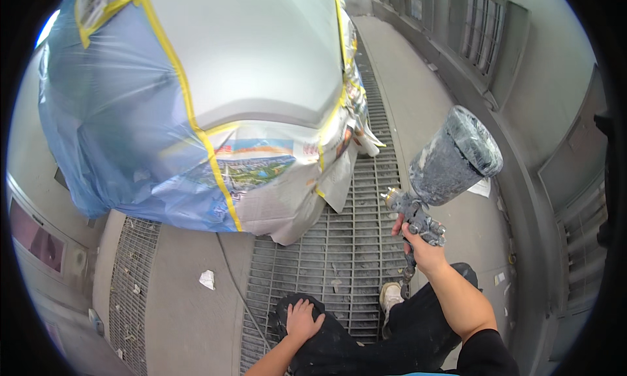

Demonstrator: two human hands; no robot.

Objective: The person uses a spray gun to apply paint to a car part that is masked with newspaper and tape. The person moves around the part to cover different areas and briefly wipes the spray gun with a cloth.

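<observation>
Grey, paint-crusted spray gun with a plastic cup (434, 180) sits in the right hand (424, 249), fingers wrapped around its grip.
Nozzle points left toward the masked silver car panel (255, 49), up and left; left hand (302, 318) rests flat, empty, on the dark-trousered knee (326, 346).

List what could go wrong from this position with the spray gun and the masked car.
1. The right hand holds the spray gun with its cup tilted; a slip might spill paint.
2. The masking paper hangs loose at the lower edge below the bare panel, so spray could perhaps creep under it.
3. The person crouches, left hand on a knee, over the floor grating; footing looks unsteady.
</observation>
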